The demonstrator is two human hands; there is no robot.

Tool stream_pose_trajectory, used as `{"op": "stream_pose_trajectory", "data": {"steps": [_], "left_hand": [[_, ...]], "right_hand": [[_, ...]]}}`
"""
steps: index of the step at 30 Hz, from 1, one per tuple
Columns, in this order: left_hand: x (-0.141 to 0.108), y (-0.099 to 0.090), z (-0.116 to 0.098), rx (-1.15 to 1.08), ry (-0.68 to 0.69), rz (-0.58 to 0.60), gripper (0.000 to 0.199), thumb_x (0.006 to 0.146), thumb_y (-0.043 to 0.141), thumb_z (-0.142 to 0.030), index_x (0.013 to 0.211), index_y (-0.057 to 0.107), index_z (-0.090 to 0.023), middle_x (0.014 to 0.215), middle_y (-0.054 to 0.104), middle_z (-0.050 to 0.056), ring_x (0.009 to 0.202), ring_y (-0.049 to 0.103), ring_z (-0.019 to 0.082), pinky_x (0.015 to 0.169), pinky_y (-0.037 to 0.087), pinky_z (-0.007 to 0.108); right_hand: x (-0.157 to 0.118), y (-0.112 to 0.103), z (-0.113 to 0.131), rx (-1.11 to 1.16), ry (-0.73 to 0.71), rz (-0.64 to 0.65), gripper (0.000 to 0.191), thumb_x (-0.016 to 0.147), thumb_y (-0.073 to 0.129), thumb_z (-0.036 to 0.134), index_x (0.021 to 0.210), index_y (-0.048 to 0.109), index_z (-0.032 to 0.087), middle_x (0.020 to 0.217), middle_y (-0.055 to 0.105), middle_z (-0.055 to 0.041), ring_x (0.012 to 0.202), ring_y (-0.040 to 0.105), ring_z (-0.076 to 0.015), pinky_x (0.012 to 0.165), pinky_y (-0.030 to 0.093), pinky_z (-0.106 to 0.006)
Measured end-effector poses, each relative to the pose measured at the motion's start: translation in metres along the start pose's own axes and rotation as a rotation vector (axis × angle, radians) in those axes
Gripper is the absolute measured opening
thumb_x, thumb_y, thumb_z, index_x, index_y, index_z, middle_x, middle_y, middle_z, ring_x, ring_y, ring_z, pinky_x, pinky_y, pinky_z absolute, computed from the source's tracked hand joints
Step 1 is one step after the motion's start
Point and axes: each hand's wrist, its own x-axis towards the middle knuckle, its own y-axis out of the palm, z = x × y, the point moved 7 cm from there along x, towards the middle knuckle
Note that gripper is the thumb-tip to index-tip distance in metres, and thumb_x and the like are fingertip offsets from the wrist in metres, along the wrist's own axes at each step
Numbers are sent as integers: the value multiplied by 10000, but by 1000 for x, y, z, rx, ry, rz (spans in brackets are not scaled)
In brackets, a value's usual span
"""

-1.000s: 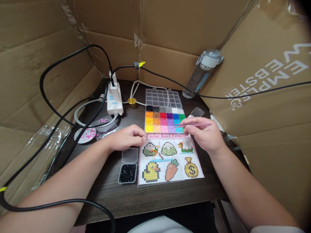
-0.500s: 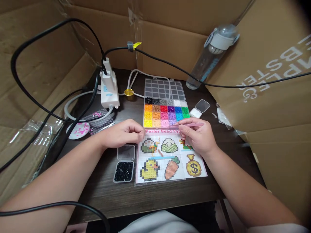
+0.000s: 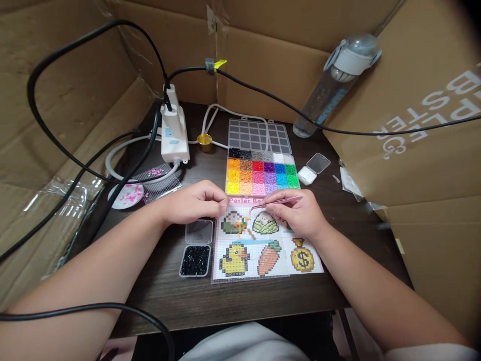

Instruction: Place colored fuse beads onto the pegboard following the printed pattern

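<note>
Pink tweezers (image 3: 282,201) are in my right hand (image 3: 299,213), their curved tip pointing left over the upper part of the bead pattern sheet (image 3: 283,263). A clear pegboard lies over the sheet, with some coloured beads between the rice-ball pictures. My left hand (image 3: 201,201) rests at the sheet's upper left corner, fingers curled; whatever they may pinch is too small to make out. Behind the sheet stands an open compartment box (image 3: 259,136) of beads sorted by colour. Left of the sheet sits a small open box of black beads (image 3: 195,260).
A white power strip (image 3: 174,135) with black cables, a gold cup (image 3: 205,143), and a plate of pink pieces (image 3: 126,196) lie to the left. A small box of white beads (image 3: 307,175) and a bottle (image 3: 325,95) stand right. Cardboard walls surround the table.
My right hand has brought the tweezers left and down from the bead box's front edge to over the sheet. The whole view has shifted slightly; my left hand keeps its place at the sheet.
</note>
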Motion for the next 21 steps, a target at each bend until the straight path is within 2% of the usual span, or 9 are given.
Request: {"op": "stream_pose_trajectory", "data": {"steps": [5, 9, 14, 21], "left_hand": [[0, 0, 0, -1, -9, -8, 248, 771, 547, -227, 543, 474, -163, 554, 403, -36, 565, 357, 103, 554, 294, 258], [-1, 0, 0, -1, -17, -11, 259, 774, 552, -232, 539, 466, -165, 548, 392, -36, 557, 344, 101, 546, 287, 259], [-1, -1, 3, -16, -17, -11, 285, 794, 556, -265, 544, 461, -166, 555, 397, -33, 565, 343, 102, 544, 283, 259], [0, -1, 3, -14, -14, -13, 292, 792, 564, -265, 537, 466, -163, 551, 396, -35, 566, 348, 99, 537, 295, 242]], "right_hand": [[0, -9, -4, 28, 25, -35, 112, 739, 806, 250, 808, 781, 165, 497, 623, 17, 405, 505, -79, 380, 392, -217], [2, -22, -7, 115, -8, -89, 117, 751, 811, 265, 833, 777, 189, 514, 623, 21, 431, 528, -96, 400, 424, -235], [7, -33, -1, 245, -76, -131, 94, 738, 822, 248, 811, 780, 204, 590, 674, 5, 456, 530, -86, 435, 418, -243], [8, -42, 6, 334, -65, -171, 122, 697, 843, 267, 770, 766, 207, 729, 753, -29, 441, 470, -59, 431, 386, -248]]}}
